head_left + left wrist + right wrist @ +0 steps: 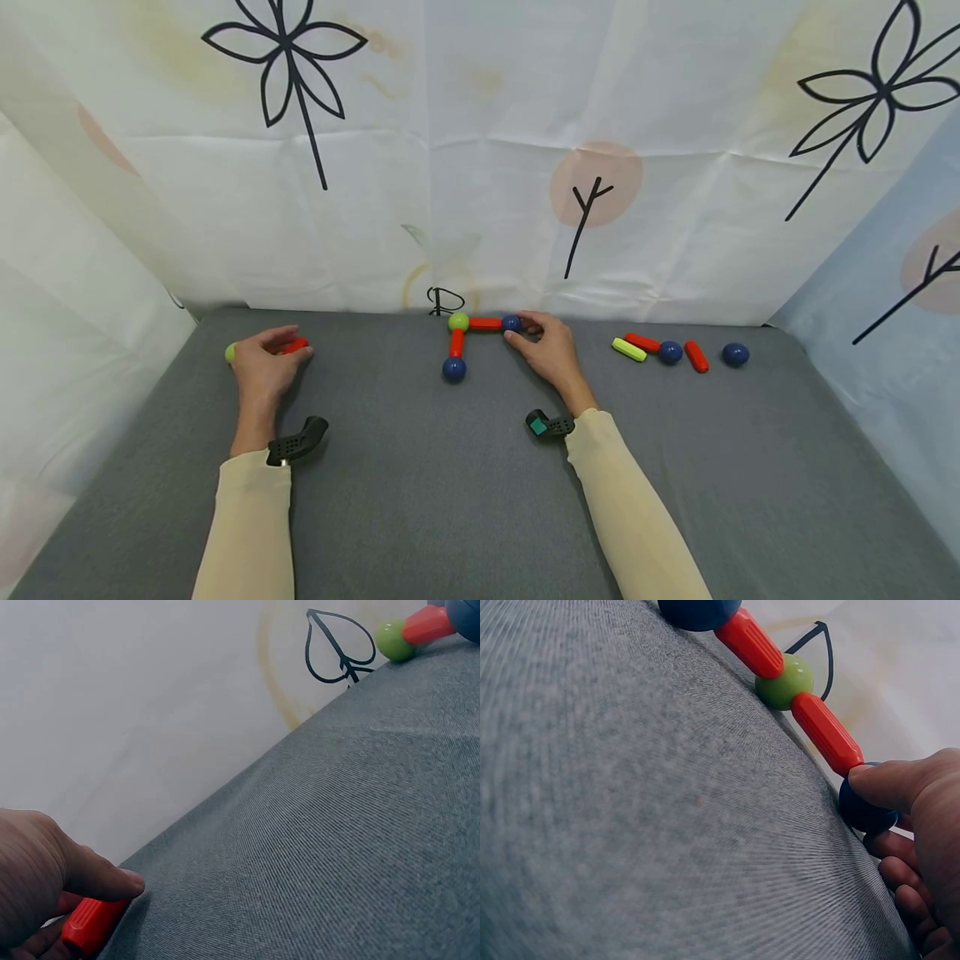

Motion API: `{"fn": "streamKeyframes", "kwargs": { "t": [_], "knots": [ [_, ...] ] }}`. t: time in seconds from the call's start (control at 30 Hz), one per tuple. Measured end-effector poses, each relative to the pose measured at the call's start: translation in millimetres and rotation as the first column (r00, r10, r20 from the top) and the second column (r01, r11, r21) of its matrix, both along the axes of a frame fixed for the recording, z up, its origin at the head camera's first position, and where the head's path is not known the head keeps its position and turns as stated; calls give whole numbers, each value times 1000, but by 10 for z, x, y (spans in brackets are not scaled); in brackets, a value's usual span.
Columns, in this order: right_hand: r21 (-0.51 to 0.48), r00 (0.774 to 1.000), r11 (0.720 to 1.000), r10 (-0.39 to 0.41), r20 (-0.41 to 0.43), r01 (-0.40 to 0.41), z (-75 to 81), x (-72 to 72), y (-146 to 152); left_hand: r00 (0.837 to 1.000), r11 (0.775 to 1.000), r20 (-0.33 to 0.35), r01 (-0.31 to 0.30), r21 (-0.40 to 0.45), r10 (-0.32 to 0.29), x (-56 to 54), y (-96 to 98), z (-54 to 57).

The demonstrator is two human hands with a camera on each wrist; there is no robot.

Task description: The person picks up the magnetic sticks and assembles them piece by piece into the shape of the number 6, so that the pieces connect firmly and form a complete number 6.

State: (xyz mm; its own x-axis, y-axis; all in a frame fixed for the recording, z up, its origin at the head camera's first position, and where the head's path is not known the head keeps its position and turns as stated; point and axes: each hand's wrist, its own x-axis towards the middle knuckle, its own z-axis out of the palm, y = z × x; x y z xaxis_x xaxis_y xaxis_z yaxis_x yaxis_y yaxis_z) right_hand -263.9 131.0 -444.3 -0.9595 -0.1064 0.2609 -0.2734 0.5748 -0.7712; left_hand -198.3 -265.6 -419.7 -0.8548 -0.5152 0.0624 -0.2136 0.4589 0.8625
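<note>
At the back middle of the table, an L-shaped piece joins a green ball [458, 322], two red rods [484, 323] and two blue balls. My right hand [550, 348] pinches the blue ball [868, 808] at its right end between thumb and fingers. The other blue ball [453, 369] forms the near end. Over on the left, my left hand [267, 367] holds a red rod [94, 927], its thumb lying along the top. Another green ball [230, 352] shows just left of that hand, partly hidden by it.
To the right lie a yellow-green rod [629, 349], a red rod [642, 342] beside a blue ball [671, 352], another red rod [697, 357] and a separate blue ball [736, 355]. A patterned white cloth [495, 233] hangs behind the grey tabletop [420, 483].
</note>
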Motion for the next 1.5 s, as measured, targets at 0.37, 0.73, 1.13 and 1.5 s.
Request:
{"fn": "streamKeyframes", "kwargs": {
  "t": [0.37,0.73,1.13,1.5],
  "knots": [
    [0,1000,1000,-5,1,5,1,11,-7,999,997,-24,41,-58,-42,-6,14,-14],
    [0,1000,1000,-5,0,5,-8,9,-9,997,995,-30,71,-69,-73,12,18,-35],
    [-1,1000,1000,-15,5,15,-9,2,-18,999,994,-11,49,-98,-51,9,22,-42],
    [0,1000,1000,-14,4,14,4,8,-9,995,990,37,95,-100,-91,-20,31,-50]
  ]
}}
